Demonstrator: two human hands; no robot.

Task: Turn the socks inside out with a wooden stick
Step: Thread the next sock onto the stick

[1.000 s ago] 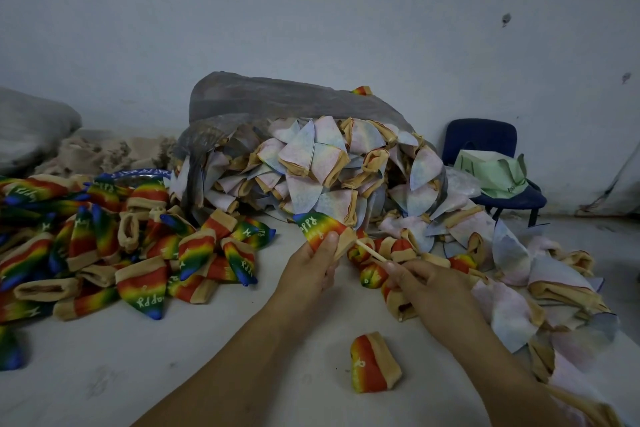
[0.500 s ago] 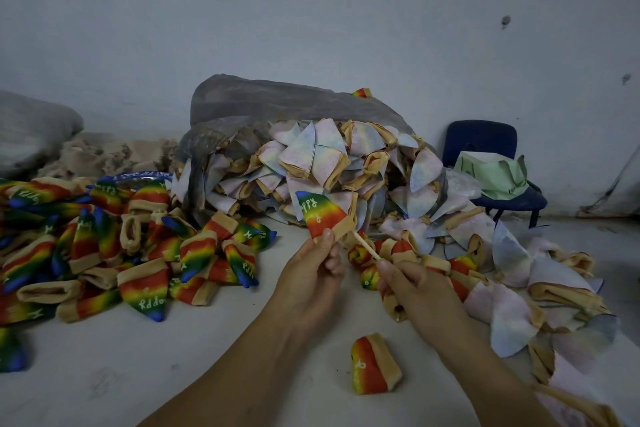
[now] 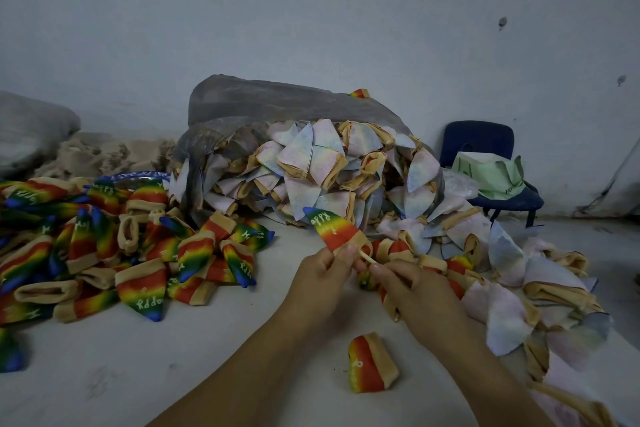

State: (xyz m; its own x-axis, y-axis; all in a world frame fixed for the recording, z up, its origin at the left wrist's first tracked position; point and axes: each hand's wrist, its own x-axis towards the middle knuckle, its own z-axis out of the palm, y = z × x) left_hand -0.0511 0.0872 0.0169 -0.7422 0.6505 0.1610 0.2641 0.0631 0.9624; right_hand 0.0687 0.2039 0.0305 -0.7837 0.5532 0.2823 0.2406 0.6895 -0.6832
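Observation:
My left hand pinches the tan cuff end of a rainbow sock that points up and to the left, its printed side out. My right hand grips a thin wooden stick, whose far end goes into the sock's cuff. Only a short bit of the stick shows between my two hands. A half-turned rainbow sock lies on the white table just below my right wrist.
A heap of rainbow socks covers the table's left. A grey plastic bag spills pale inside-out socks at the middle and down the right side. A blue chair holding a green bag stands at the back right.
The rainbow sock has slid further down over the stick, so less of the stick shows. My hands have drawn closer together and the sock now stands stretched out to its tip.

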